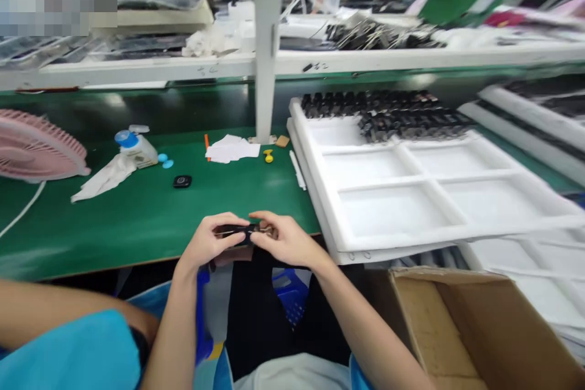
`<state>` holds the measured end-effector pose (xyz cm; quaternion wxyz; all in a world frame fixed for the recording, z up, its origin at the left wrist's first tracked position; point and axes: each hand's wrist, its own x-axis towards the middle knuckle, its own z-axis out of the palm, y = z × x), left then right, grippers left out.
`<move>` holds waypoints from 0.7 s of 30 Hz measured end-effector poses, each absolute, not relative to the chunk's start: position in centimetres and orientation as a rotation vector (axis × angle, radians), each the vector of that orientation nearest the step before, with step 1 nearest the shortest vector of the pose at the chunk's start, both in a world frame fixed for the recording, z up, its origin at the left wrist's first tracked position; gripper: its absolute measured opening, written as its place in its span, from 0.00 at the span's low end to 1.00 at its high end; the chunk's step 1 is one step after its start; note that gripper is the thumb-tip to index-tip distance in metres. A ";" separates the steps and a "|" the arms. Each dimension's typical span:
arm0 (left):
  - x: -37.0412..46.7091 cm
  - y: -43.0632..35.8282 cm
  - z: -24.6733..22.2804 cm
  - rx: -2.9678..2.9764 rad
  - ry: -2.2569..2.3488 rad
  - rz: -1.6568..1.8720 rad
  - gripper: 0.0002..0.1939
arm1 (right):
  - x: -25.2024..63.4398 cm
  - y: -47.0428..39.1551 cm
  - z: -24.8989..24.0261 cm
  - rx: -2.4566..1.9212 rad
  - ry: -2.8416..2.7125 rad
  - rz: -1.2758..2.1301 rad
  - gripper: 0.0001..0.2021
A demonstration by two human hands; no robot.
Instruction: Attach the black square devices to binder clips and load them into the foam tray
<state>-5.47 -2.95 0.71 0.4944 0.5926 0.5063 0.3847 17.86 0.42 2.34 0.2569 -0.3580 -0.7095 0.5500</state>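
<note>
At the front edge of the green bench, my left hand (214, 237) grips one end of a small dark part (247, 230) between thumb and fingers. Its kind is hard to make out; it looks black with some shiny bits. My right hand (282, 236) pinches the other end, thumb in front and fingers behind. Much of the part is hidden by my fingers. To the right of my hands lies a white foam tray (340, 219) with several rows of black parts (402, 116) in its far compartments.
An opened cardboard box (439, 329) stands at lower right, by my right forearm. A co-worker's blue sleeve (73, 353) and arm are close at left. On the bench sit a pink fan (36, 146), a blue-capped bottle (139, 149), papers (233, 149) and a small black device (182, 181).
</note>
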 end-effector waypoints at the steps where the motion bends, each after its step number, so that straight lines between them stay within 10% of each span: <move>1: -5.6 -2.9 0.5 1.410 1.243 0.940 0.15 | 17.5 0.1 2.9 -0.969 -1.948 1.460 0.15; 7: -5.5 -1.6 -0.7 1.007 1.194 1.507 0.36 | 18.9 -3.1 9.3 -1.162 -1.775 1.294 0.11; 12: -6.3 0.0 -0.4 0.896 1.696 1.743 0.22 | 26.3 2.2 13.9 -1.402 -1.572 0.792 0.12; 21: -11.9 2.9 -0.1 1.164 2.763 0.896 0.39 | 33.8 17.1 10.1 -1.926 -1.639 -0.133 0.09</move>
